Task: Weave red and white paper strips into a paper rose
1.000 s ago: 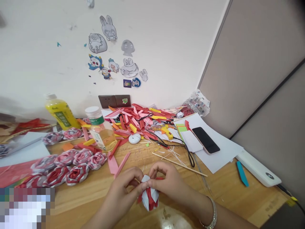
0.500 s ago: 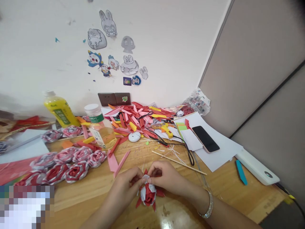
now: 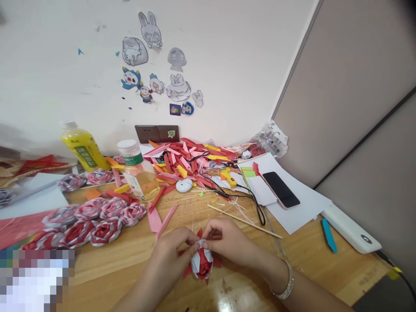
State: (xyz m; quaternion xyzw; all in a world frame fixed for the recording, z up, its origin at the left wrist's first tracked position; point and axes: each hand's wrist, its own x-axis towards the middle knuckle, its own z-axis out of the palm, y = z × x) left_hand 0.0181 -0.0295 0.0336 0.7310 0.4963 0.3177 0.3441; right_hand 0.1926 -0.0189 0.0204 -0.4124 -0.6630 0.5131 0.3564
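Note:
A red and white folded paper flower [image 3: 203,264] is between my two hands near the table's front edge, its red pointed petals spreading outward. My left hand [image 3: 177,249] pinches its upper white edge from the left. From the right, my right hand [image 3: 224,242] pinches the same white edge, thumb and forefinger close to those of my left hand. A beaded bracelet [image 3: 286,281] circles my right wrist. What lies under the fingertips is hidden.
Several finished paper roses [image 3: 105,231] lie at left, with a bottle of pale drink [image 3: 141,180] and a yellow bottle [image 3: 86,149] behind. Folded strips [image 3: 185,160], a yellow glue gun [image 3: 227,177], a thin stick [image 3: 243,221] and a phone [image 3: 281,189] are beyond my hands.
The view has shifted slightly. The flower has turned a little between my fingers, and its lower red petals sit differently. Both hands keep their pinch.

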